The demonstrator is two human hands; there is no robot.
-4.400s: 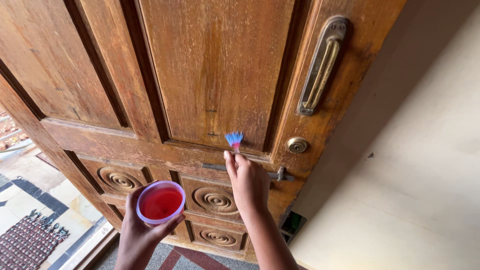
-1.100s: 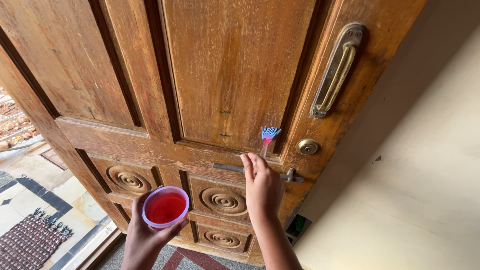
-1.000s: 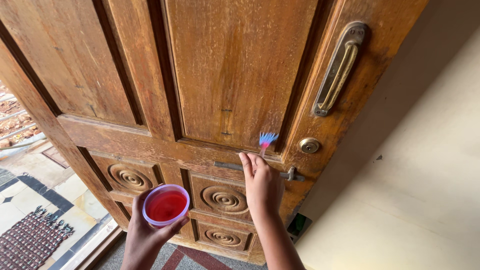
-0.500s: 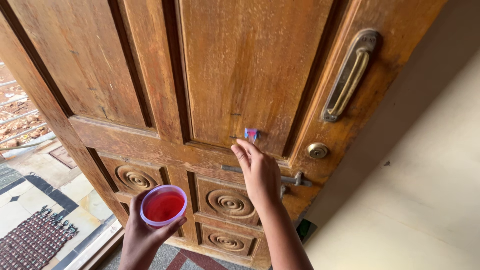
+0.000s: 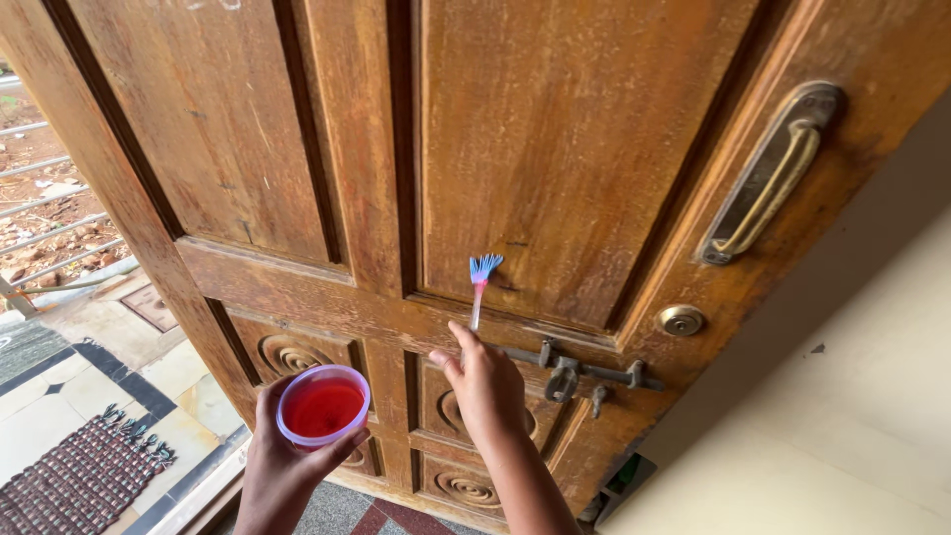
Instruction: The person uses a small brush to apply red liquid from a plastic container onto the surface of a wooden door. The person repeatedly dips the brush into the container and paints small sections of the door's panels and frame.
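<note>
Both forearms are bare right down to the wrists, with no sleeve, glove, watch or band on either. The left hand (image 5: 287, 451) shows slim fingers and a thumb with short, unpainted nails, and no ring. The right hand (image 5: 485, 386) shows its back and knuckles, equally plain, on a slender forearm.

This is the entrance of a home. A heavy panelled wooden door (image 5: 555, 168) with carved round rosettes (image 5: 292, 355) stands open, fitted with a brass pull handle (image 5: 768, 178), a round lock (image 5: 682, 320) and a metal sliding bolt (image 5: 580, 369). Beside it runs a plain cream wall (image 5: 852, 416). Outside lie a tiled porch floor (image 5: 69, 372), a woven doormat (image 5: 84, 476), a railing (image 5: 54, 208) and bare earth.
</note>
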